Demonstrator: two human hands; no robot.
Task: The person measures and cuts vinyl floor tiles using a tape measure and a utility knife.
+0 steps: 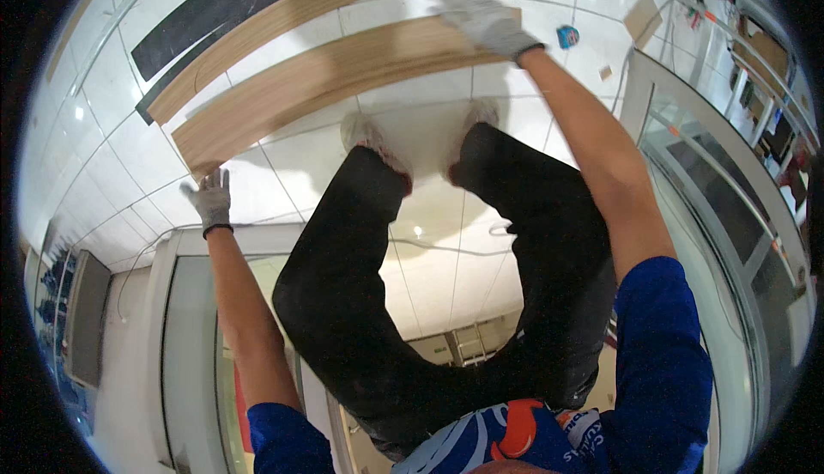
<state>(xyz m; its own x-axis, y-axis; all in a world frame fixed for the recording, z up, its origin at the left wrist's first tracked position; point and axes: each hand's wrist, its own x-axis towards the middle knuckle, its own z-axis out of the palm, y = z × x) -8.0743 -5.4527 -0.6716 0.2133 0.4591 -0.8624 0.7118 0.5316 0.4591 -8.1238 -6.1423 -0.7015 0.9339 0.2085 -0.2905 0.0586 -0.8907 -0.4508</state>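
- The near plank (335,72) lies on the tiled floor (283,178) in front of the person's shoes, perhaps because its length needs a broad, level support.
- The left grip (211,203), gloved, is loosely spread with fingertips at the plank's left end; nothing shows clasped in it.
- The right grip (491,26), also gloved, reaches over the opposite end; blur hides whether its fingers close on the wood.
- Arms this wide apart probably steady both ends.
- A far plank (300,17) lies beyond, beside a dark panel (202,26), seemingly aligned to keep the long pieces together.
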